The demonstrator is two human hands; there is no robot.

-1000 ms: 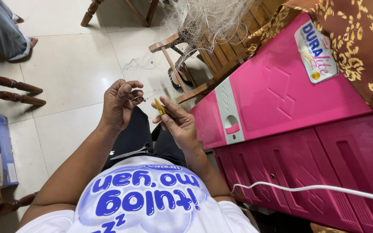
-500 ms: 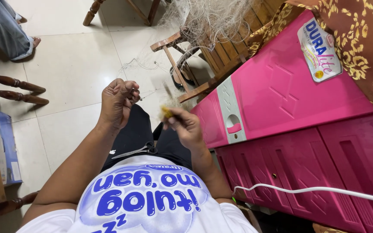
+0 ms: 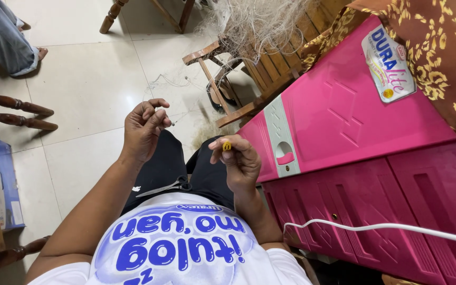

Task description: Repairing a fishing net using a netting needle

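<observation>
My left hand (image 3: 144, 125) is raised over my lap, fingertips pinched on a thin, pale strand of net line (image 3: 178, 120) that runs toward a heap of fishing net (image 3: 254, 24). My right hand (image 3: 237, 161) is curled around a small yellow netting tool (image 3: 227, 145), whose tip shows above my fingers. A pair of scissors (image 3: 164, 187) lies on my black shorts, between my two forearms.
A pink plastic cabinet (image 3: 365, 153) stands close on the right, with a white cable (image 3: 386, 228) across its front. A wooden chair (image 3: 238, 68) carries the net heap. Another person's legs (image 3: 6, 37) are at top left. Dark wooden furniture legs (image 3: 11, 111) stand left.
My right hand has drawn back from the left hand toward my body, carrying the yellow tool. The left hand keeps its pinch on the line.
</observation>
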